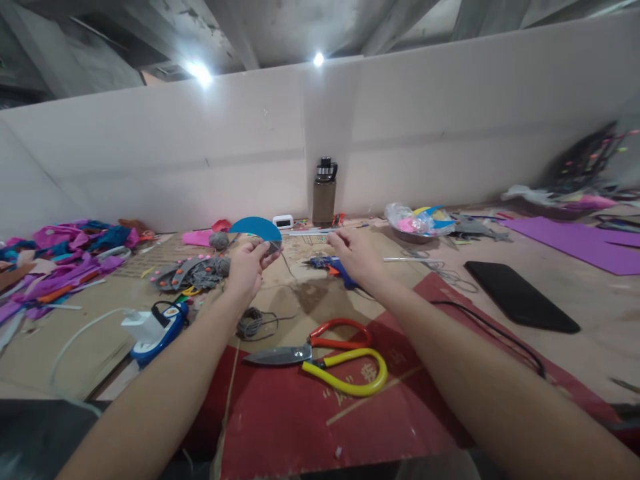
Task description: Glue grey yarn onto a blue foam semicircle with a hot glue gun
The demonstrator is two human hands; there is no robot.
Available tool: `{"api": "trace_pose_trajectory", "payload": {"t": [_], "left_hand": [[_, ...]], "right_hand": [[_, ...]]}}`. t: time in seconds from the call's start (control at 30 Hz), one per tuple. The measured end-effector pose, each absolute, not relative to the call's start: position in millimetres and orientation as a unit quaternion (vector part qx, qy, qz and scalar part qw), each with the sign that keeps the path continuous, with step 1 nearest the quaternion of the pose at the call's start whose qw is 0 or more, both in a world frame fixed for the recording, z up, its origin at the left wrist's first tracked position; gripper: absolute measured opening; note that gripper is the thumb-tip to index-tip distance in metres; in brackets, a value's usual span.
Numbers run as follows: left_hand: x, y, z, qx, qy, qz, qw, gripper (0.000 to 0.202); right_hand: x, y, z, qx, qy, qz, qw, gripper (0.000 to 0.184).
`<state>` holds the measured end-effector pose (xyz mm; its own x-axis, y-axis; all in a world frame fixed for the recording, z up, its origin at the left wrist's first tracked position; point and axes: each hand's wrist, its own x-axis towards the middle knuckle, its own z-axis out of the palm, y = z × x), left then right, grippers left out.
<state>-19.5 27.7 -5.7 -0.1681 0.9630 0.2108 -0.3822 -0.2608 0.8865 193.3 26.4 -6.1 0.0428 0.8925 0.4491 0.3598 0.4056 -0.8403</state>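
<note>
My left hand pinches a blue crescent-shaped piece, raised over the table, with some grey material at its lower right end. A thin grey strand hangs down from that end. To the right, my right hand is closed, thumb and fingertips together; whether a thing is between them cannot be made out. Just below and behind it lies a blue glue gun, partly hidden by the hand. Large scissors with one red and one yellow handle lie closer to me, beside a grey yarn coil.
A bottle stands by the wall. Fabric scraps and a blue power strip are at left. A bowl, a black phone and a purple sheet are at right. Red board covers the front.
</note>
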Motion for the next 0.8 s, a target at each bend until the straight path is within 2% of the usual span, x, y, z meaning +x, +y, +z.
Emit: {"api": "trace_pose_trajectory", "payload": {"t": [0.07, 0.13, 0.2, 0.3, 0.5, 0.7, 0.8], "left_hand": [[-22, 30, -6, 0.41, 0.356, 0.685, 0.486, 0.021], [-23, 30, -7, 0.415, 0.363, 0.685, 0.476, 0.022], [-23, 31, -7, 0.422, 0.371, 0.684, 0.464, 0.023], [-22, 31, -9, 0.42, 0.385, 0.686, 0.453, 0.022], [-22, 31, -12, 0.41, 0.384, 0.683, 0.468, 0.02], [-25, 34, -16, 0.382, 0.39, 0.676, 0.495, 0.018], [-25, 36, -19, 0.366, 0.392, 0.681, 0.499, 0.019]], "right_hand": [[208, 34, -8, -0.577, -0.674, 0.119, 0.445, 0.029], [215, 40, -18, -0.638, -0.699, 0.12, 0.301, 0.037], [216, 45, -34, -0.649, -0.719, 0.136, 0.209, 0.032], [212, 49, -55, -0.637, -0.717, 0.159, 0.234, 0.018], [211, 57, -56, -0.648, -0.683, 0.22, 0.254, 0.023], [199, 39, -29, -0.587, -0.633, 0.266, 0.429, 0.026], [188, 22, -16, -0.533, -0.635, 0.307, 0.467, 0.023]]}}
